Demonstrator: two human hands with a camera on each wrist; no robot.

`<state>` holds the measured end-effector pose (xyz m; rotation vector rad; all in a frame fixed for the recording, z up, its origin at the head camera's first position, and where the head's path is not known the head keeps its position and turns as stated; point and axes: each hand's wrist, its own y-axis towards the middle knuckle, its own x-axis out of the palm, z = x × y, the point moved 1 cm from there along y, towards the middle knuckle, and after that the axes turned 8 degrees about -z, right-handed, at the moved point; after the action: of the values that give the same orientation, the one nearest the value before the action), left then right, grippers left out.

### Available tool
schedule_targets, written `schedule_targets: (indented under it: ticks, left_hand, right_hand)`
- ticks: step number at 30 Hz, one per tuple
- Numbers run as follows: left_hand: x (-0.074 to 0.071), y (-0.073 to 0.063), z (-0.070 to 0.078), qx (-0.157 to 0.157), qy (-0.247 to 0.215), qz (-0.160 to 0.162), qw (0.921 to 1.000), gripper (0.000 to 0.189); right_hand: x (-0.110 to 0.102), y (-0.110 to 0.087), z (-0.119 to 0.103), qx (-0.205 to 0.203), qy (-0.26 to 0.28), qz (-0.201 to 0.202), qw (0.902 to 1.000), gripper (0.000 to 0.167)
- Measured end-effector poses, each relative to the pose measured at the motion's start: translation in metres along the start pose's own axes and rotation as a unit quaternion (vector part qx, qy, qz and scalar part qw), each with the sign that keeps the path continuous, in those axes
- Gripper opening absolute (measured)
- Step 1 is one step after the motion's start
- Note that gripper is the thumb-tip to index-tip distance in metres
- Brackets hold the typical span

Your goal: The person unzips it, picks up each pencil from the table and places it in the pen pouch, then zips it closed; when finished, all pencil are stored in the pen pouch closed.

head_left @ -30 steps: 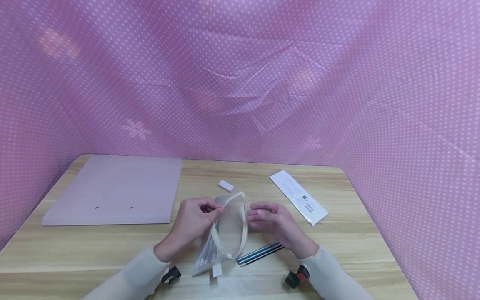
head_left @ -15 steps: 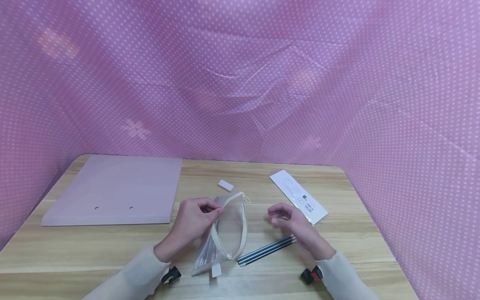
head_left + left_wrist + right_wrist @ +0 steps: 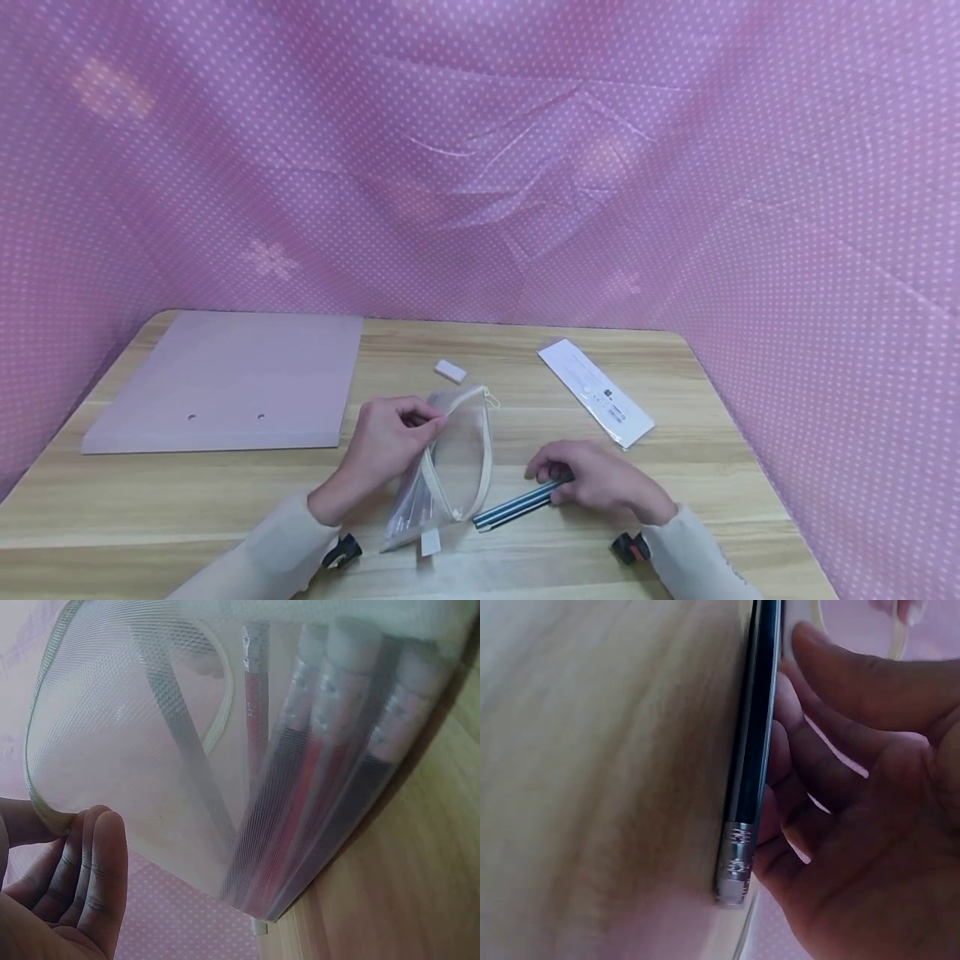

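Observation:
A translucent mesh zip pouch stands with its mouth spread, and my left hand pinches its rim between thumb and fingertips. In the left wrist view, several pencils, dark and red with white eraser ends, show through the mesh. Right of the pouch, a few dark striped pencils lie side by side on the table. My right hand is down over their eraser end. The right wrist view has its fingertips right at the pencils' side and the thumb a little apart from them.
A white eraser lies behind the pouch. A white card in a clear sleeve is at the back right. A large flat pale folder covers the left of the wooden table. Pink dotted cloth hangs around it.
My right hand has drawn away from the pouch's mouth to the right, then come down onto the loose pencils. The left hand keeps its pinch on the pouch's rim.

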<state>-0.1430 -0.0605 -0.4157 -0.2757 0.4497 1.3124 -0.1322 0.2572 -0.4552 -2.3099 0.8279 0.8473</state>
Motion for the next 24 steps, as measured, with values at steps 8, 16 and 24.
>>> schedule_targets:
  ticks: [8,16,24]
  left_hand:
    - [0.0011,-0.0008,0.0004,-0.002,-0.007,-0.002,1.0,0.006]
    - [0.0007,-0.0001,-0.0007,0.006,-0.009,-0.002,0.9999,0.006]
    - [0.0005,0.0001,-0.0016,0.005,-0.009,-0.001,1.0,0.005]
  right_hand:
    - [0.0005,-0.0002,-0.0019,-0.027,-0.06,-0.024,0.9976,0.033]
    - [-0.0041,-0.0033,0.0033,-0.009,-0.051,-0.031,0.9982,0.031]
    - [-0.0062,-0.0044,0.0061,-0.037,-0.058,-0.018,0.9975,0.031]
